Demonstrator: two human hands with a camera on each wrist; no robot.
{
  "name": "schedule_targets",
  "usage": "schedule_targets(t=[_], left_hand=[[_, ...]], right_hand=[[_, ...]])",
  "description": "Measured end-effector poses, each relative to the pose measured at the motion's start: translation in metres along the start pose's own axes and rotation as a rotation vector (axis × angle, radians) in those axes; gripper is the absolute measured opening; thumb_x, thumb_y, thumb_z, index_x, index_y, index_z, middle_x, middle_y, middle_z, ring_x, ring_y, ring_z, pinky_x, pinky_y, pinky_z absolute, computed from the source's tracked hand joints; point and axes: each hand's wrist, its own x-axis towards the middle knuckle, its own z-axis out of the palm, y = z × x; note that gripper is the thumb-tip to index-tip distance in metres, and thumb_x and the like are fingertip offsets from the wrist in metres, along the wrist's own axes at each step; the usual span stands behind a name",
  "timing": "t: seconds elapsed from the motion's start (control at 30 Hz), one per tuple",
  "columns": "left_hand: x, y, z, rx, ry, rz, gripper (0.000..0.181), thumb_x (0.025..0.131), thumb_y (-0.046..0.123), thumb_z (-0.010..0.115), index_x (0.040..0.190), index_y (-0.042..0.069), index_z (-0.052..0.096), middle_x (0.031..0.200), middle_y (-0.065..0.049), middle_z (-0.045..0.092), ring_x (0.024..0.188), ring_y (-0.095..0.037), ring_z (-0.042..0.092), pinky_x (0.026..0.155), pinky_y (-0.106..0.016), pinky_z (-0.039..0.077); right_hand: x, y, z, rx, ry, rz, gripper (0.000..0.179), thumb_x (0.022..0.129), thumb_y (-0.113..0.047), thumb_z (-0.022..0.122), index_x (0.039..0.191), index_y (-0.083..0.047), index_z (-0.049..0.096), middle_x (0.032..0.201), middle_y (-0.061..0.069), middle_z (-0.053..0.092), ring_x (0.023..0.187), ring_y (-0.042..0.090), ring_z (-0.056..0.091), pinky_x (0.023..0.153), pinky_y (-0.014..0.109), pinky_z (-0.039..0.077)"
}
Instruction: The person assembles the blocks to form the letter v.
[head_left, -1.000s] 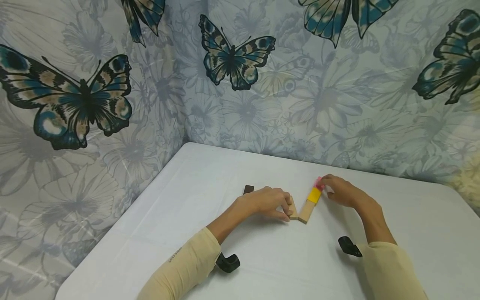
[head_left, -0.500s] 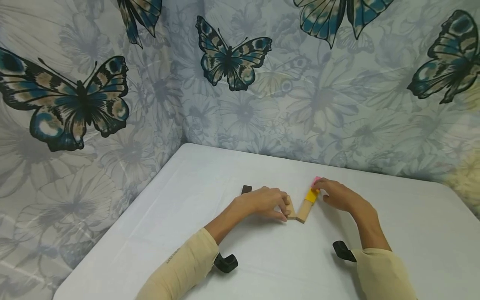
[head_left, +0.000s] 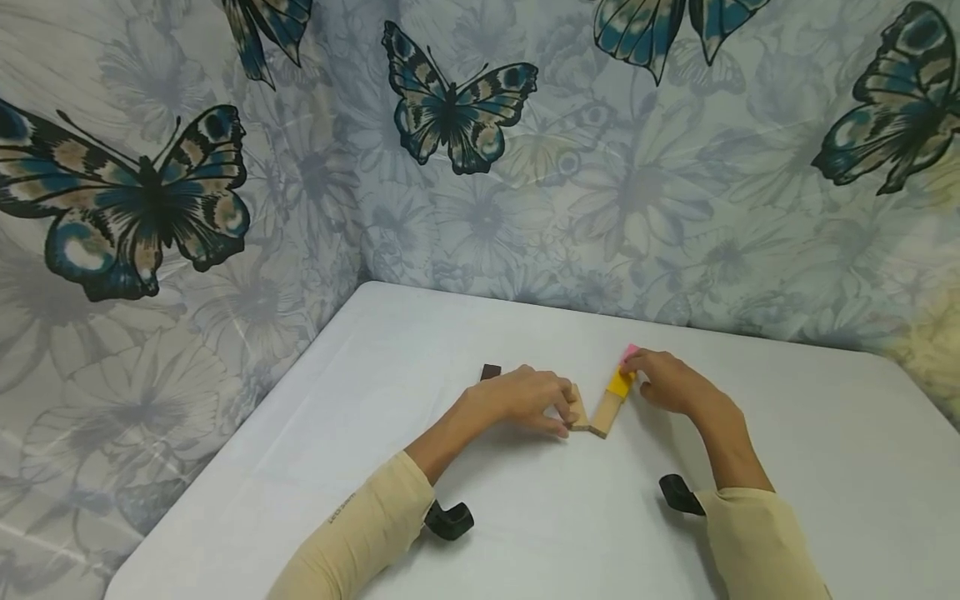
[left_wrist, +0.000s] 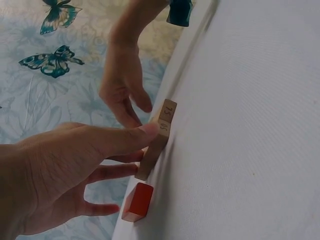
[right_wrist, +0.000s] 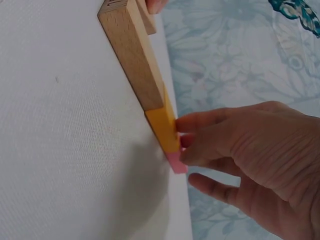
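Shifted nearer to the body since the earlier frames (head view), the right hand point(head_left: 672, 383) now lies at the join of the yellow rectangular block point(head_left: 620, 383) and the pink rectangular block point(head_left: 632, 350), leaving the pink tip barer. The left hand point(head_left: 525, 397) is little changed, beside the left plain-wood oblong block point(head_left: 579, 414). This block and the right plain-wood oblong block point(head_left: 603, 414) form a V on the white table point(head_left: 570, 517), its right arm prolonged by yellow, then pink. A dark brown block point(head_left: 491, 372) shows beyond the left wrist.

Left wrist view: the left fingers are long and fanned, touching the left wooden block rather than wrapped round it; the thumb tip lies at its stamped end. A red rectangular block point(left_wrist: 137, 201) stands near the little finger; contact cannot be told.

Right wrist view: the right fingers are bunched narrowly against the upper edge of yellow and pink; whether they pinch cannot be told. Sound handling probably calls for light pressure along the row, keeping ends flush, while the left fingers steady the V's point.
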Motion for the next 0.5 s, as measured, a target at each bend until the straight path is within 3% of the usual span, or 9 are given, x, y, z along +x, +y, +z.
schedule_targets(t=[0.13,0.27,0.4,0.5], left_hand=[[0.002,0.000,-0.002,0.010,-0.022,-0.005,0.029,0.097,0.045,0.073,0.120,0.029,0.080,0.131,0.010,0.068,0.115,-0.006,0.064,0.091,-0.030,0.054],[0.003,-0.001,-0.004,0.002,-0.039,-0.011,0.033,0.099,0.044,0.070,0.128,0.029,0.076,0.145,0.009,0.065,0.134,-0.009,0.060,0.110,-0.042,0.051],[-0.002,-0.005,-0.008,-0.005,-0.033,-0.030,0.036,0.100,0.044,0.069,0.134,0.030,0.072,0.151,0.006,0.061,0.141,-0.013,0.057,0.115,-0.047,0.047],[-0.013,-0.013,-0.013,-0.027,-0.035,-0.082,0.042,0.100,0.042,0.069,0.141,0.029,0.067,0.152,0.002,0.059,0.142,-0.017,0.056,0.118,-0.049,0.045]], right_hand=[[-0.001,0.000,-0.001,0.004,0.001,0.015,0.040,0.085,0.015,0.059,0.123,0.011,0.070,0.135,0.033,0.063,0.129,0.053,0.057,0.111,0.067,0.044],[-0.002,0.002,0.000,0.007,0.005,0.017,0.039,0.085,0.015,0.059,0.122,0.011,0.070,0.134,0.033,0.063,0.127,0.052,0.058,0.111,0.066,0.044],[-0.002,0.001,0.000,0.008,0.015,0.017,0.039,0.084,0.015,0.059,0.121,0.011,0.070,0.133,0.033,0.064,0.126,0.052,0.059,0.110,0.066,0.045],[0.001,0.000,0.001,0.018,0.018,0.012,0.039,0.085,0.016,0.058,0.121,0.011,0.070,0.134,0.033,0.064,0.126,0.051,0.059,0.110,0.065,0.046]])
